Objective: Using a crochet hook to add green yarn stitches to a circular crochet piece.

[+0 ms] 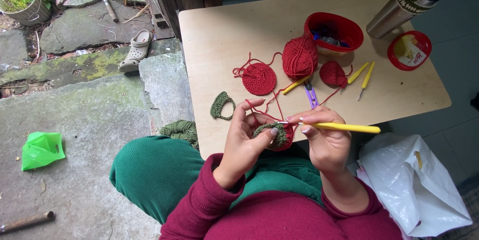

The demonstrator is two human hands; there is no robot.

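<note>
My left hand (244,137) pinches a small green-and-red crochet piece (276,135) above my lap, with red yarn looped over the raised forefinger. My right hand (324,137) grips a yellow-handled crochet hook (344,127), its metal tip pushed into the piece. The red strand runs up to a red yarn ball (300,58) on the low wooden table (224,30). A flat red crochet disc (259,78) lies left of the ball.
On the table lie a green crochet strip (221,105), a small red crochet cup (333,74), two yellow hooks (363,76), purple snips (311,95), a red bowl (333,31), a red lid (409,50) and a steel bottle (403,5). Green yarn (180,130) and a white bag (414,185) flank my knees.
</note>
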